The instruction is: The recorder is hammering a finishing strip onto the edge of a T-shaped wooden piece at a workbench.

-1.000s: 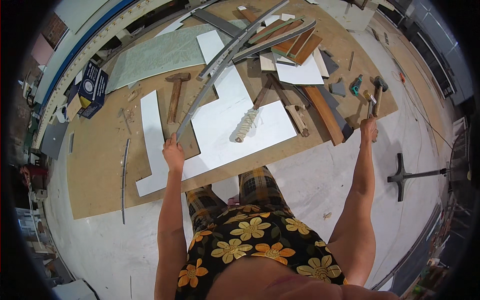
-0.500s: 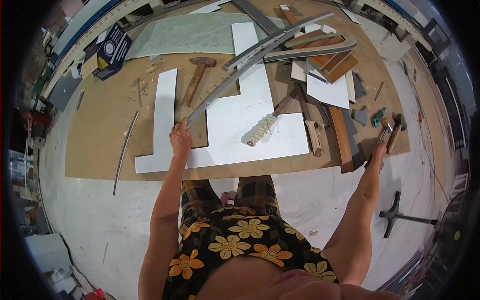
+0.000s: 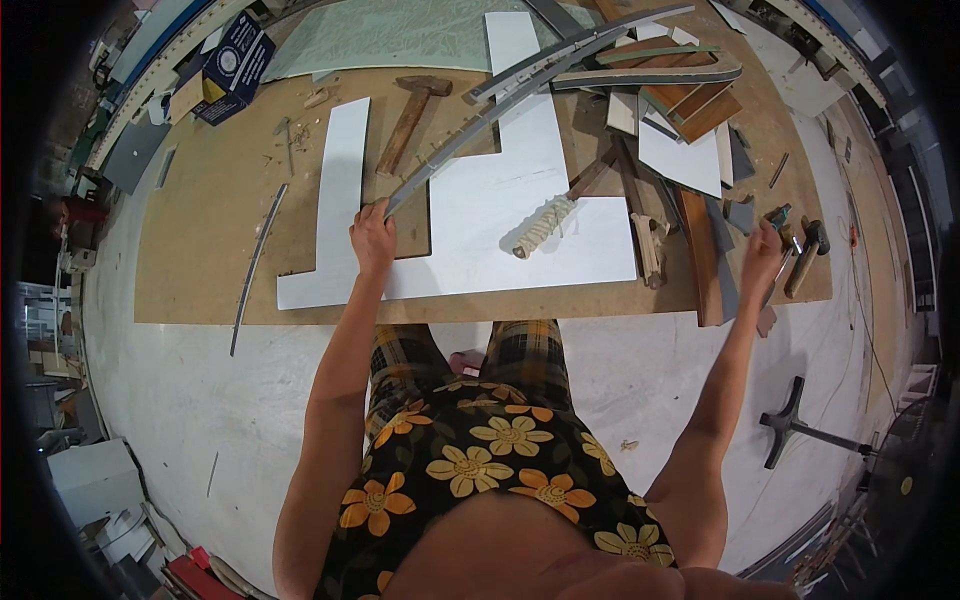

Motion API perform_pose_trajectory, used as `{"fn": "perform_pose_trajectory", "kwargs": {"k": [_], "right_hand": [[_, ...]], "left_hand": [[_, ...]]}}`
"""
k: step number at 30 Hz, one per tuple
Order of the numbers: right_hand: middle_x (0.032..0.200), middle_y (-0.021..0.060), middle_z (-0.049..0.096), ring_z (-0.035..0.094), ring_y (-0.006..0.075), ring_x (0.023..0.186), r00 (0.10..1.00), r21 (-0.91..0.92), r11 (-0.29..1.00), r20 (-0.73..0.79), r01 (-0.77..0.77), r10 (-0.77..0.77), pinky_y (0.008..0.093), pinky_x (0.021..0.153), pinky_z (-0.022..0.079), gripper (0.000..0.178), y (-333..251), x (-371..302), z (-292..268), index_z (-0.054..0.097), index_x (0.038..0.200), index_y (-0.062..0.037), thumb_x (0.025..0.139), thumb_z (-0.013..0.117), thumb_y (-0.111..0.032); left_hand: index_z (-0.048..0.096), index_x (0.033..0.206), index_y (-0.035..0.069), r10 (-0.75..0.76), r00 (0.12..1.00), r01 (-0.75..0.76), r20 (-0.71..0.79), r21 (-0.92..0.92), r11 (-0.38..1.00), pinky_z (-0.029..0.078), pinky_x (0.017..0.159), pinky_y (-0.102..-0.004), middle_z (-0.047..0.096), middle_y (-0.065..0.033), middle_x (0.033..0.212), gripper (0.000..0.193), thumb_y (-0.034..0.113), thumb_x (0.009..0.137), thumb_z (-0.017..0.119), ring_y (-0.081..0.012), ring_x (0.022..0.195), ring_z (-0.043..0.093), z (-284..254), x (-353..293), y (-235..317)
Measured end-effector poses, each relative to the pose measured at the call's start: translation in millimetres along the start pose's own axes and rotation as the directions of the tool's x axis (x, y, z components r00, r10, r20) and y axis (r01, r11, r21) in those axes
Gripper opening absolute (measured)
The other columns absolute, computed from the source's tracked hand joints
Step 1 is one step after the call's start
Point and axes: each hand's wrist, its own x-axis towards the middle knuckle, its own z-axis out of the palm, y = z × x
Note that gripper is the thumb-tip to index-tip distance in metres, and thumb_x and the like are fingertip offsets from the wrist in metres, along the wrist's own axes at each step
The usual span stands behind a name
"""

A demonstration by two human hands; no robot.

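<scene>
My left hand [image 3: 374,238] is closed around the near end of a long grey strip [image 3: 452,150] with small pins or nails along its edge. The strip slants up to the right, over a large white cut-out panel [image 3: 520,230] lying on the worktable. At the table's right end, my right hand [image 3: 763,252] has its fingers closed on a small teal-handled tool [image 3: 779,214], whose exact kind is partly hidden. Beside that hand lie a metal tool [image 3: 789,246] and a hammer [image 3: 807,260] with a wooden handle.
Another hammer [image 3: 408,125] lies behind the panel. A tool with a cord-wrapped handle [image 3: 545,226] rests on the panel. Brown and white offcuts [image 3: 680,150] pile up at the back right. A thin strip [image 3: 258,265] overhangs the front edge; a dark blue box [image 3: 235,70] stands back left.
My right hand has moved away from the front edge and onto the teal-handled tool. My left hand still grips the strip. The whole view has shifted slightly.
</scene>
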Motion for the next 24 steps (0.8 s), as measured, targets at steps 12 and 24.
{"fn": "perform_pose_trajectory", "kwargs": {"k": [12,24], "right_hand": [[0.096,0.0165,0.069,0.067,0.0345,0.089,0.634,-0.050,0.997,0.770,-0.063,0.079,0.0448,0.078,0.052,0.055,-254,-144,121,0.056,0.129,-0.0143,0.086,0.061,-0.049],[0.098,0.0211,0.066,0.065,0.0343,0.091,0.833,0.070,0.997,0.549,0.036,-0.068,0.0415,0.080,0.051,0.032,-193,-144,134,0.063,0.111,-0.0103,0.079,0.060,-0.007]], "left_hand": [[0.064,0.107,0.005,-0.013,0.998,-0.004,-0.065,-0.251,0.968,0.049,0.081,-0.0438,0.063,-0.0174,0.097,0.029,0.005,0.078,0.066,-0.0386,0.091,0.060,-44,-17,21],[0.064,0.113,0.004,-0.049,0.997,0.064,0.053,-0.348,0.935,0.050,0.081,-0.0448,0.063,-0.0191,0.101,0.033,0.008,0.081,0.066,-0.0374,0.093,0.062,-41,-30,15]]}}
